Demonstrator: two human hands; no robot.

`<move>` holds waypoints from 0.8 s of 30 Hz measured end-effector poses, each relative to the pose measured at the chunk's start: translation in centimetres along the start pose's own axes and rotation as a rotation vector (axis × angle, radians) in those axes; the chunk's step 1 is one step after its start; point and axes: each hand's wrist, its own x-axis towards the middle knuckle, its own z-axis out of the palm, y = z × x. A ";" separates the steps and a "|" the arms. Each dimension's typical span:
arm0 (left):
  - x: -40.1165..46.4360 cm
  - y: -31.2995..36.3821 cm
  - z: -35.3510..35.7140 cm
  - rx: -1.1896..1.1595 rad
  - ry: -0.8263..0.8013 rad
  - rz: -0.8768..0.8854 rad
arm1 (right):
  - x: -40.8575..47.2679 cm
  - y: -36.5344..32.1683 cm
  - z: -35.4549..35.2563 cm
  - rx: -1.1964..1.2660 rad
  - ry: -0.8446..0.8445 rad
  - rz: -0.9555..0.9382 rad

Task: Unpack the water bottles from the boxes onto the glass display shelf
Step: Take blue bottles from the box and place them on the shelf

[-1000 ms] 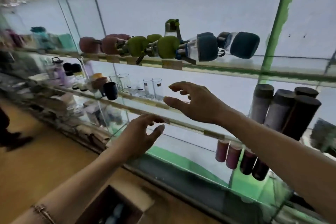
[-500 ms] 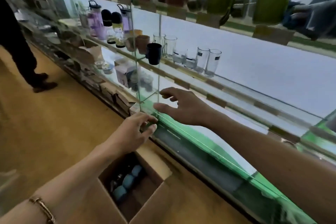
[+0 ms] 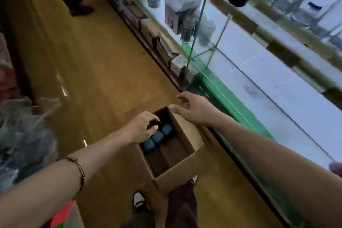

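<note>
Reaching into the open cardboard box [image 3: 182, 136], left hand [image 3: 141, 128] curled over a blue-capped bottle [image 3: 167, 129], grip unclear, right hand [image 3: 194, 108] loosely open above the box rim, holding nothing.

**Cardboard, glass and a shiny floor**

The box [image 3: 182, 170] is plain brown cardboard, matt, raw-looking on the flaps. The bottle tops [image 3: 157, 137] inside look like soft matt blue covering, could be cloth or rubbery, can't tell. The display shelf [image 3: 262, 87] is clear glass with green-tinted edges, smooth and a bit dusty. The floor [image 3: 88, 65] is glossy tan, throwing back light streaks. A thin bracelet [image 3: 78, 168] looks like brownish metal. Some crinkly clear plastic wrap [image 3: 24, 135] lies off to the side.
</note>
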 end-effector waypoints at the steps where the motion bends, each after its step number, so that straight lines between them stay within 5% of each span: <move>1: 0.9 -0.6 0.7 0.010 -0.034 -0.047 | 1.7 0.9 0.8 -0.013 -0.046 0.000; 10: 11.3 -6.2 8.0 0.075 -0.202 -0.267 | 13.6 9.7 9.2 0.047 -0.224 0.030; 18: 18.4 -16.3 16.4 0.284 -0.462 -0.241 | 21.4 17.9 22.5 0.142 -0.309 0.188; 24: 25.8 -23.9 22.4 0.191 -0.354 -0.334 | 27.2 22.5 32.3 0.208 -0.334 0.300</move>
